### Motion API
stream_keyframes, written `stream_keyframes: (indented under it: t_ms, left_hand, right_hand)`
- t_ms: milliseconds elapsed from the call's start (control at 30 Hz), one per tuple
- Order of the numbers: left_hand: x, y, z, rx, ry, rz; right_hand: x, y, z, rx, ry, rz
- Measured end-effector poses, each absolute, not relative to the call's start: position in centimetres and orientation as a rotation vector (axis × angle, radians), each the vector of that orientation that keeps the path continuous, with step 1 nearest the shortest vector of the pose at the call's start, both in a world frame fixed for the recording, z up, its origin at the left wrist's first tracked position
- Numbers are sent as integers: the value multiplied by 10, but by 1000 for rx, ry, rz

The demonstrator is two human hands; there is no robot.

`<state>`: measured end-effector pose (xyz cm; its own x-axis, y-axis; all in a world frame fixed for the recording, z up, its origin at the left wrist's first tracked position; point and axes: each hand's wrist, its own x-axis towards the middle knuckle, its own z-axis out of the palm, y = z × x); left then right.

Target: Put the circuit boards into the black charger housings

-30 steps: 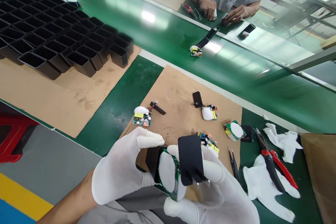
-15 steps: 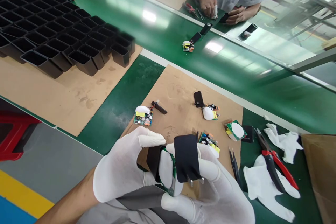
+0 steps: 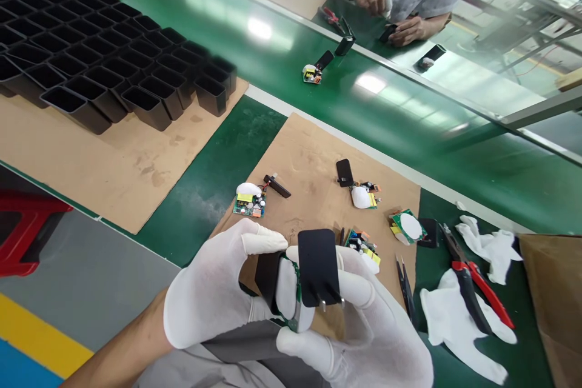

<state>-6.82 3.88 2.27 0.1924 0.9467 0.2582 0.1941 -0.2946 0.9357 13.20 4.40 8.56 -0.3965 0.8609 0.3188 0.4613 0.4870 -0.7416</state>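
Observation:
My left hand (image 3: 218, 285), in a white glove, is closed around a black plastic charger housing (image 3: 267, 279), its open end turned to the right. A green circuit board (image 3: 286, 291) with a white pad sits partly in that opening. My gloved right hand (image 3: 368, 321) grips the board and the black plug cover (image 3: 318, 267), whose metal prongs point down. The cover stands apart from the housing, to its right. How far the board reaches inside is hidden. Below my hands lies a brown cardboard sheet (image 3: 309, 151) with several board-and-cover sets, one being a circuit board (image 3: 250, 200) at left.
Many black housings (image 3: 150, 103) stand in rows at left. To the right lie tweezers (image 3: 404, 288), red-handled pliers (image 3: 475, 285), white gloves (image 3: 459, 321) and a cardboard box (image 3: 552, 291). Across the green bench, a person's hands (image 3: 407, 31) hold a black part. A red stool (image 3: 22, 230) is at left.
The right hand has shifted slightly left with the plug cover, and less of the board shows outside the housing. Across the bench, a board set and black housing moved left.

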Motion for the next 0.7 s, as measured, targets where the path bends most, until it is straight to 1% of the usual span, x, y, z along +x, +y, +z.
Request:
stream_keyframes:
  t_ms: [167, 367, 433, 567, 700]
  left_hand:
    - [-66, 39, 25, 1631, 1077, 1196]
    - [-66, 42, 36, 1546, 1165, 1012]
    - [-67, 43, 37, 1543, 1165, 1007]
    - [-66, 41, 35, 1525, 1074, 1024]
    - [-61, 37, 32, 1530, 1115, 1083]
  right_hand:
    - [131, 45, 83, -1096, -2065, 707]
    - [131, 50, 75, -1100, -2098, 728]
    - [128, 52, 74, -1122, -2085, 742]
    - [118, 52, 77, -1210, -1912, 847]
    - [109, 50, 82, -1377, -1669, 982]
